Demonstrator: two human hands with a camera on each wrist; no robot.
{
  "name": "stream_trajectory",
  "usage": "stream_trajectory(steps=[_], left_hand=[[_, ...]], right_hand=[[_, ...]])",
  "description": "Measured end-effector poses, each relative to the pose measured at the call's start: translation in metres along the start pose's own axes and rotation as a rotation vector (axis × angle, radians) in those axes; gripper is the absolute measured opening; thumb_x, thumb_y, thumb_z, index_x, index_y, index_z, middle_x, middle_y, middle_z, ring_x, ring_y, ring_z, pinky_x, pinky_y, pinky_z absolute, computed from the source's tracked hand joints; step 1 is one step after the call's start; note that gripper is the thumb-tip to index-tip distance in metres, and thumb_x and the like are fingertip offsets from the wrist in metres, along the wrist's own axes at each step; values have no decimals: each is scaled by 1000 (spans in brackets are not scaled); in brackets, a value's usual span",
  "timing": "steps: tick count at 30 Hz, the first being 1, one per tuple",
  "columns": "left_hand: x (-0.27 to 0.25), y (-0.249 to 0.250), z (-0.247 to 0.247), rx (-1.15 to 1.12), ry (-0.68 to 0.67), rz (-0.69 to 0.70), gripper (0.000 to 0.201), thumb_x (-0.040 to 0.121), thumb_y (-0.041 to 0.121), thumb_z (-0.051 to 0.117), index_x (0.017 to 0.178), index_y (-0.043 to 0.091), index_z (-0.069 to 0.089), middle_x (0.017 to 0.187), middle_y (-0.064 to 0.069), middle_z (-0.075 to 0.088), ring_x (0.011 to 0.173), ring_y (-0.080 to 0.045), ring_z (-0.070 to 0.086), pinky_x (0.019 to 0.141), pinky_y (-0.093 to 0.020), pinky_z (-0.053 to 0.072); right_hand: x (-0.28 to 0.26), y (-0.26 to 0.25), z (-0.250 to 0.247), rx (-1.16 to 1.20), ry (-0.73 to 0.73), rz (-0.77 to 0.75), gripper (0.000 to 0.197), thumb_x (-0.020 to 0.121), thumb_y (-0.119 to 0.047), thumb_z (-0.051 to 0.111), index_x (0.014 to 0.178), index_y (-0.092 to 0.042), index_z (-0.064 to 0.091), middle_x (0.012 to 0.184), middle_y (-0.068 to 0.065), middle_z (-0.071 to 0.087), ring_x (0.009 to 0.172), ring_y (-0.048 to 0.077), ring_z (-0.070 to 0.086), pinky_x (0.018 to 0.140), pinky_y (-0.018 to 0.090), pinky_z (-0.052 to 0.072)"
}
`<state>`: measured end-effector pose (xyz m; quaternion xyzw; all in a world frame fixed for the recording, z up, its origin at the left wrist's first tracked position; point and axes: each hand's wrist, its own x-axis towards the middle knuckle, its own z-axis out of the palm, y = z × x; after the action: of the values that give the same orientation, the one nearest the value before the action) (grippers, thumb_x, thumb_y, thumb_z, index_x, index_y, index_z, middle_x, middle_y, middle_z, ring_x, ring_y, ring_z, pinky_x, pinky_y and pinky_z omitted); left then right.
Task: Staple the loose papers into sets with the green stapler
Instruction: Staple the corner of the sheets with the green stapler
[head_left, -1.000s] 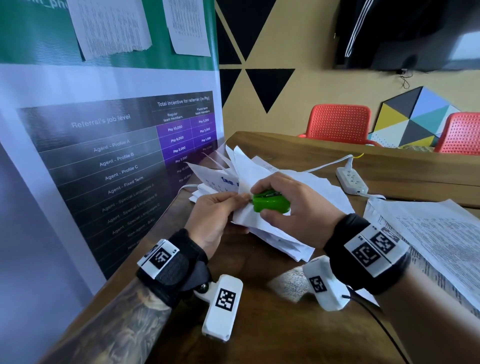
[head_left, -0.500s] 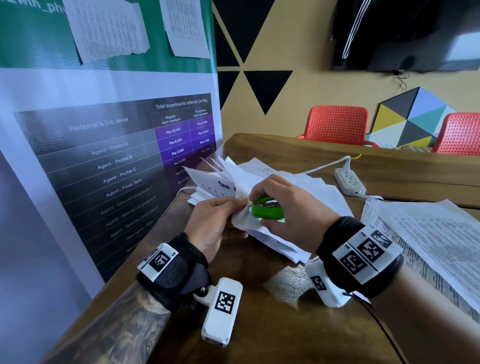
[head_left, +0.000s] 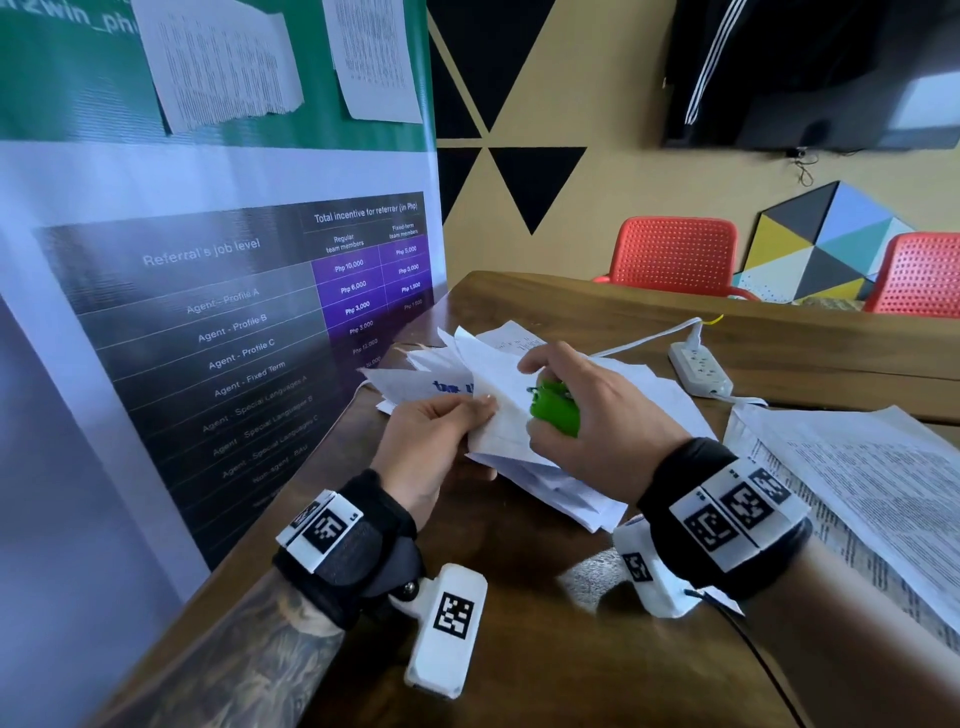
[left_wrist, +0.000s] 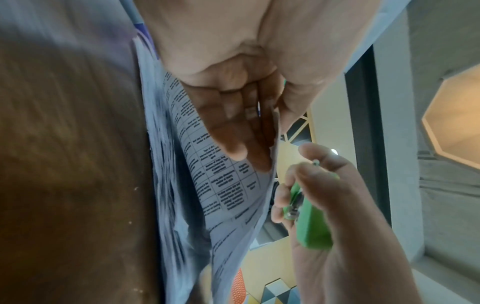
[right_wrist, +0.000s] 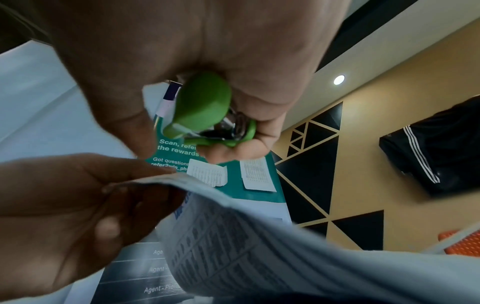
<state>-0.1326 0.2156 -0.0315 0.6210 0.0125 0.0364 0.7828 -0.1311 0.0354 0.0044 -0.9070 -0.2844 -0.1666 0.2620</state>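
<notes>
2 red chairs (head_left: 675, 249) are standing behind a wooden table (head_left: 571, 597); a yellow wall (head_left: 597, 104) is bearing black triangles (head_left: 535, 182) beside a poster (head_left: 208, 312).

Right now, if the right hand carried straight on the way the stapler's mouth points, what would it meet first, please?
Probably the edge of the paper set pinched by the left hand; the green stapler in the right hand sits just clear of it, though depth is uncertain.

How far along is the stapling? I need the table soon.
Done: no finished set can be told apart. In hand: the left hand pinches a corner of a sheaf of papers; the right hand grips the green stapler beside that corner, clear of the paper in the wrist views. Left: the fanned pile under the hands and the printed sheets at right look loose.
</notes>
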Motion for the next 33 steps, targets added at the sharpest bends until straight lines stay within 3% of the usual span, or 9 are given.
stream_trajectory(steps=[4, 8, 11, 13, 17, 22, 26, 29, 33], left_hand=[[-1, 4, -1, -107, -24, -20, 16, 95, 14, 64, 93, 1, 74, 89, -21, 69, 67, -26, 65, 48, -30, 58], [-2, 15, -11, 90, 52, 228, 33, 89, 30, 64, 74, 2, 67, 66, -16, 60, 53, -24, 52, 43, -26, 41], [1, 30, -25, 548, 85, 609, 17, 77, 22, 69, 87, 10, 62, 87, -6, 62, 81, -13, 57, 70, -20, 45], [1, 30, -29, 924, -28, 738, 38, 78, 10, 73, 111, 22, 59, 116, 7, 60, 113, -10, 56, 92, -20, 46], [3, 22, -25, 891, -130, 613, 26, 87, 21, 75, 110, 31, 74, 105, 18, 73, 101, -4, 67, 92, -37, 56], [7, 17, -26, 792, 86, 578, 25, 92, 36, 70, 68, 30, 69, 58, 17, 57, 55, -4, 46, 58, -22, 39], [1, 16, -13, 514, 99, 391, 27, 93, 18, 71, 66, 15, 69, 57, 13, 60, 53, 1, 46, 58, -16, 38], [0, 16, -8, 191, 50, 196, 23, 90, 21, 74, 81, -1, 72, 76, -17, 69, 61, -16, 58, 53, -23, 46], [-5, 18, -2, 53, 11, 93, 16, 91, 18, 71, 87, 4, 75, 73, -9, 72, 56, -16, 63, 45, -20, 49]], right_hand=[[0, -4, 0, -118, -110, -43, 56, 75, -58, 67, 121, -33, 49, 111, -14, 49, 90, 12, 53, 74, 27, 44], [3, 4, -8, -110, 25, 8, 31, 77, -16, 67, 104, -27, 57, 82, -13, 56, 76, 19, 54, 61, 29, 43], [2, 6, -13, -46, 43, 57, 31, 74, -10, 67, 97, -29, 58, 72, -9, 57, 67, 19, 54, 60, 32, 46], [2, 6, -12, -23, 41, 44, 31, 74, -9, 67, 96, -29, 59, 71, -8, 58, 66, 17, 54, 60, 32, 46], [3, 10, -9, -13, 41, 30, 33, 77, -8, 68, 103, -26, 59, 82, -10, 60, 73, 17, 54, 65, 32, 47], [5, 9, -4, 77, 328, -128, 41, 73, 2, 68, 104, -13, 46, 101, -3, 45, 84, 14, 46, 72, 17, 42], [4, -1, -10, 82, 345, -204, 31, 69, -1, 66, 93, -13, 50, 97, -4, 47, 82, 16, 47, 70, 23, 44], [4, 3, -2, 38, 226, -216, 23, 75, -8, 70, 95, -17, 62, 95, -7, 57, 82, 14, 54, 71, 31, 49], [5, 10, 4, 8, 180, -224, 21, 80, -13, 73, 99, -20, 69, 97, -7, 62, 84, 13, 57, 72, 34, 51]])
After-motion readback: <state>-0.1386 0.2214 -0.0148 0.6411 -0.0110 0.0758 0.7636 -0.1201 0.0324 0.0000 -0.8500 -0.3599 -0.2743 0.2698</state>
